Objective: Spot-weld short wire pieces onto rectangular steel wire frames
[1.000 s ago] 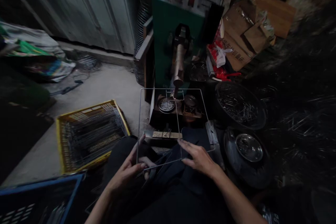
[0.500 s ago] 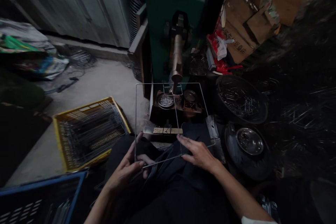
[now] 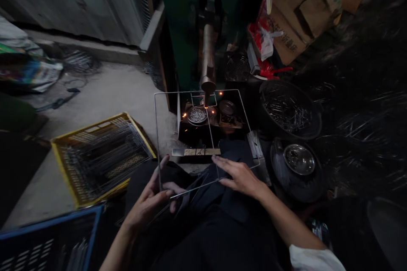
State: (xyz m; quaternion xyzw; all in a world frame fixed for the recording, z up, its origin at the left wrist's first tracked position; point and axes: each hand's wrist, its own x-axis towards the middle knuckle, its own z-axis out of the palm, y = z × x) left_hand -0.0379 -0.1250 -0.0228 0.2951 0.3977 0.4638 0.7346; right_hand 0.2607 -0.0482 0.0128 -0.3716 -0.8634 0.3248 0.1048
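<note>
A rectangular wire frame [image 3: 197, 188] with a middle wire spans the space over my lap. My left hand [image 3: 151, 201] is closed around its near left corner, the thumb on the near wire. My right hand [image 3: 239, 176] pinches the near end of the middle wire between thumb and fingers. The frame's far part lies beneath the metal electrode arm [image 3: 208, 57] of a green machine [image 3: 178, 21], which looks like a spot welder. Orange sparks [image 3: 206, 107] fly at the electrode tip. Beside the tip sits a round dish [image 3: 197, 116] of small metal pieces.
On the left stand a yellow crate [image 3: 60, 165] of wire parts and a blue crate [image 3: 95, 224]. At right are a dark basin [image 3: 314, 123] of wire pieces and a shiny metal bowl [image 3: 300, 159]. Cardboard boxes [image 3: 286, 17] lie behind them.
Sparks have appeared at the electrode tip, where there were none before. The view has shifted slightly. Both hands keep the same hold on the wire frame.
</note>
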